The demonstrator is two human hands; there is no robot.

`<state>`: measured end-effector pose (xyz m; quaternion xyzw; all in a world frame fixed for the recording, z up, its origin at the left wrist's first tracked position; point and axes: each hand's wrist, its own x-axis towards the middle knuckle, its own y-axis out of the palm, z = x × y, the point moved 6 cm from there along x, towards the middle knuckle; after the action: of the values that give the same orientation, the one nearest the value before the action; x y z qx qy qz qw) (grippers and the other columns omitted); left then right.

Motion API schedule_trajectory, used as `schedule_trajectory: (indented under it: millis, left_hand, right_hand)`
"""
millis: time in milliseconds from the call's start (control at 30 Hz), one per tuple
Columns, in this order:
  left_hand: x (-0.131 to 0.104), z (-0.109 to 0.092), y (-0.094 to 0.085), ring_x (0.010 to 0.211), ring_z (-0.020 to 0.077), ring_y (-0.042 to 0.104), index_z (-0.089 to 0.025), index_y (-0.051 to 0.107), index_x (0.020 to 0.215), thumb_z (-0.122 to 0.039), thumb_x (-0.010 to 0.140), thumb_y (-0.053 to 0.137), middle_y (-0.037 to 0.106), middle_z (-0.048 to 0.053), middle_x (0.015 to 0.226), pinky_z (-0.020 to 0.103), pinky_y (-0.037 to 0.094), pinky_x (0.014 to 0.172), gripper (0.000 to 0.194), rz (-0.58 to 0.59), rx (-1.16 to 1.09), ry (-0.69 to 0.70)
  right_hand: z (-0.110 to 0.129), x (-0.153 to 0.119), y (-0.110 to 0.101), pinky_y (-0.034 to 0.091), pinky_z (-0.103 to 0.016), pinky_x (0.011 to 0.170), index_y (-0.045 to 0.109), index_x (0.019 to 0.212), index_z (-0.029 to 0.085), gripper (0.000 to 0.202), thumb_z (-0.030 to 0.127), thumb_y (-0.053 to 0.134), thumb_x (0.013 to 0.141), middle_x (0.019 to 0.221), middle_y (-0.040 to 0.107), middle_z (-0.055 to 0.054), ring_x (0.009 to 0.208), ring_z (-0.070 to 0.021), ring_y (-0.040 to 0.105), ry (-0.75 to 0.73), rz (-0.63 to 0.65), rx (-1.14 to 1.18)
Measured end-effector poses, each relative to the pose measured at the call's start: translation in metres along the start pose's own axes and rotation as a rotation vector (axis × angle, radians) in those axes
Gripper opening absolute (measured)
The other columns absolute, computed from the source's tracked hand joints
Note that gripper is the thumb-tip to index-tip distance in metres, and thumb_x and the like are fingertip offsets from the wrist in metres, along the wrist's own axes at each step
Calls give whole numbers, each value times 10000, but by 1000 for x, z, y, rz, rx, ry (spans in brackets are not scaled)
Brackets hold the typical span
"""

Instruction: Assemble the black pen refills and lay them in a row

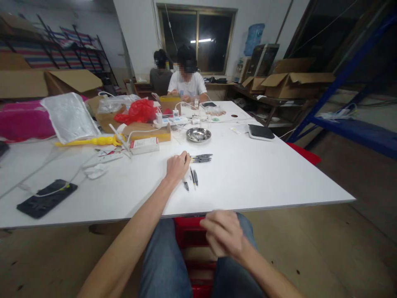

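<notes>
My left hand [178, 166] rests on the white table at the left end of a row of dark pens [202, 158]; its fingers are closed, and what they hold, if anything, is too small to make out. Just below that hand lie separate pen parts: a dark barrel [195, 177], a thin dark piece [192, 176] and a short dark-tipped piece [186, 185]. Off the table's front edge, above my lap, my right hand [223, 232] is slightly blurred with curled fingers; whether it holds anything cannot be seen.
A round metal dish [198, 135] stands beyond the pens. A black phone [46, 198] lies at the left, near a small white box [144, 145] and cables. At the back right is a dark-topped device [261, 132]. Two people sit farther back.
</notes>
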<state>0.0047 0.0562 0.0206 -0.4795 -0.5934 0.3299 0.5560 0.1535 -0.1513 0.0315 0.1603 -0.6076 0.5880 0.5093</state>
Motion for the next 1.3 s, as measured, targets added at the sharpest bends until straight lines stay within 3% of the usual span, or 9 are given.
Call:
schedule_trajectory:
  millis: [67,133,233,367,533,800,1067,1200,1300]
  left_hand:
    - [0,0,-1,782,199,661,-216,612,1008,-380,1030,259,723,76,839,286,338,669,390,9,-1,-15]
    - [0,0,-1,784,201,662,-216,598,1031,-381,1031,254,722,75,848,285,339,670,382,18,5,-22]
    - [0,0,-1,778,199,660,-214,575,1062,-372,1032,251,718,67,845,284,342,672,362,21,15,-26]
    - [1,2,0,803,190,656,-223,556,1065,-349,1034,257,708,54,865,282,349,673,327,-18,22,-28]
    - [1,1,0,833,186,633,-220,554,1033,-327,1032,267,681,55,893,289,358,681,306,-59,14,16]
    - [5,-17,-5,933,209,575,-201,555,941,-277,1025,315,655,67,896,320,387,817,265,-131,-44,191]
    - [7,-12,-16,1036,239,510,-205,602,1068,-347,979,472,625,74,1100,378,388,873,211,-205,-184,348]
    - [7,-14,-14,1066,251,500,-200,643,982,-319,954,523,628,78,1112,389,393,873,171,-189,-162,404]
    - [6,-14,-12,1003,247,529,-208,654,992,-271,969,483,652,72,999,380,399,834,183,-171,-125,411]
  right_hand:
    - [-45,40,-17,405,-270,570,612,1037,218,283,75,418,888,783,595,-31,623,-142,526,122,-102,-8]
    - [-101,73,-16,421,-272,620,623,973,199,243,76,432,884,768,573,-22,658,-146,526,288,-121,-11]
    - [-170,100,12,440,-294,743,639,961,188,184,97,510,866,881,608,-39,779,-166,549,336,40,9]
    - [-210,95,49,427,-321,823,669,940,191,69,229,653,883,925,606,-49,882,-195,539,271,250,100]
    - [-215,75,57,394,-327,792,691,868,187,106,273,744,837,882,598,-49,868,-208,505,275,301,54]
    - [-222,74,60,384,-345,797,691,861,190,64,194,742,822,879,599,-52,884,-220,500,316,320,-16]
    - [-212,80,46,396,-332,795,624,907,194,51,175,577,916,899,622,-57,880,-218,529,387,116,36]
    - [-210,75,52,365,-273,664,578,990,211,144,220,435,996,723,603,10,657,-161,521,507,184,147]
    - [-205,75,56,345,-269,643,595,896,202,243,254,391,1018,709,589,0,646,-157,507,488,231,116]
